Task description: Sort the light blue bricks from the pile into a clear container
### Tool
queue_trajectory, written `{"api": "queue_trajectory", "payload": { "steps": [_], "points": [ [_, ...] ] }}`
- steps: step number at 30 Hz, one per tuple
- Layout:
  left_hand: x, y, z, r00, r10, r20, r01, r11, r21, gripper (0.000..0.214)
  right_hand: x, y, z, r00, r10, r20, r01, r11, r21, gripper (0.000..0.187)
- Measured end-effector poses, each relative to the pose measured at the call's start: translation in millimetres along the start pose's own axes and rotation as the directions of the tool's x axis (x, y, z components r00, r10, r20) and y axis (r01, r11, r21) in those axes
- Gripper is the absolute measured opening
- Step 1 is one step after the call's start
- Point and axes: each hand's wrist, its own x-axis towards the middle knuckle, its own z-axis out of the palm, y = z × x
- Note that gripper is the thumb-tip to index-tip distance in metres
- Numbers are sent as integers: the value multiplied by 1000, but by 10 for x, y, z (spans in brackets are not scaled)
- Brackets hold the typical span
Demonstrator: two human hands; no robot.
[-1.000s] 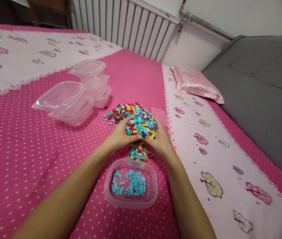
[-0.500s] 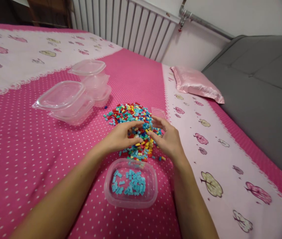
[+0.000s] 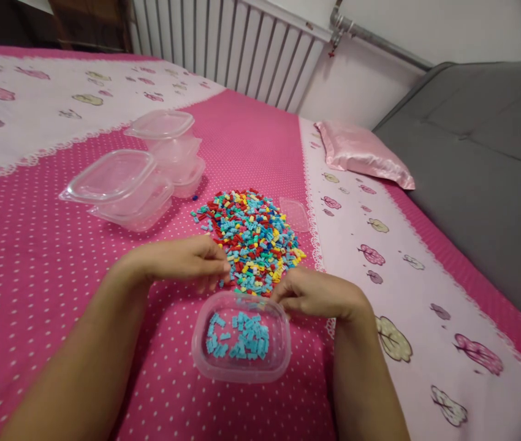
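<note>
A heap of small building bricks (image 3: 255,233) in blue, red, yellow and green lies on the pink bedspread. My left hand (image 3: 191,262) is at the heap's lower left edge, palm down, with curled fingers. At the lower right edge, beside the tub's far right corner, my right hand (image 3: 309,293) has its fingers bent down and drawn together. Whatever either hand's fingertips hold is hidden. Between my forearms stands a clear plastic tub (image 3: 242,373), open at the top. Light blue bricks (image 3: 249,337) cover part of its bottom.
Several clear tubs (image 3: 132,202) are stacked at the left beyond my left hand. A clear lid (image 3: 295,214) lies flat right of the heap. One dark blue brick (image 3: 195,198) sits apart. Farther back are a pink pillow (image 3: 364,153), grey headboard (image 3: 481,153) and radiator (image 3: 233,49).
Both hands have come down from above the heap and spread apart, the left to its left edge, the right to its lower right. Their open fingers have curled in. The tub has not moved.
</note>
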Motion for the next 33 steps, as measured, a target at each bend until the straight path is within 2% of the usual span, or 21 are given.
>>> {"api": "queue_trajectory", "payload": {
  "steps": [2, 4, 6, 9, 12, 17, 21, 24, 29, 31, 33],
  "points": [
    [13, -40, 27, 978, -114, 173, 116, 993, 0, 31, 104, 33, 26, 999, -37, 27, 39, 997, -67, 27],
    [62, -75, 67, 960, -164, 227, 163, 986, 24, 27, 178, 60, 44, 997, -73, 26, 75, 994, -84, 26],
    [116, -87, 99, 962, -141, 235, 136, 990, 36, 24, 210, 75, 49, 995, -97, 27, 98, 994, -49, 30],
    [160, -58, 113, 968, -21, 251, 16, 1000, 24, 24, 210, 83, 36, 990, -138, 26, 138, 990, 27, 44],
    [161, -30, 100, 973, 68, 221, -72, 997, 10, 25, 204, 92, 23, 986, -164, -6, 165, 985, 52, 47],
    [180, -92, 80, 989, 108, 105, -101, 993, -69, 38, 187, 124, 9, 970, -120, -211, 131, 991, 39, 42],
    [213, -142, 58, 988, 154, -30, -156, 984, -82, 38, 145, 147, -16, 943, -72, -324, 124, 982, 142, 44],
    [218, -152, 35, 977, 163, -139, -176, 981, -85, 39, 126, 179, -41, 892, -35, -451, 151, 963, 223, 40],
    [206, -129, 1, 956, 132, -261, -171, 976, -133, 39, 97, 243, -92, 764, 41, -644, 164, 953, 256, 31],
    [187, -109, -6, 962, 99, -255, -147, 974, -175, 36, 76, 261, -108, 707, 91, -701, 150, 950, 275, 29],
    [159, -88, -2, 981, 64, -185, -100, 976, -193, 31, 51, 270, -119, 646, 154, -747, 136, 940, 312, 26]
  ]
}}
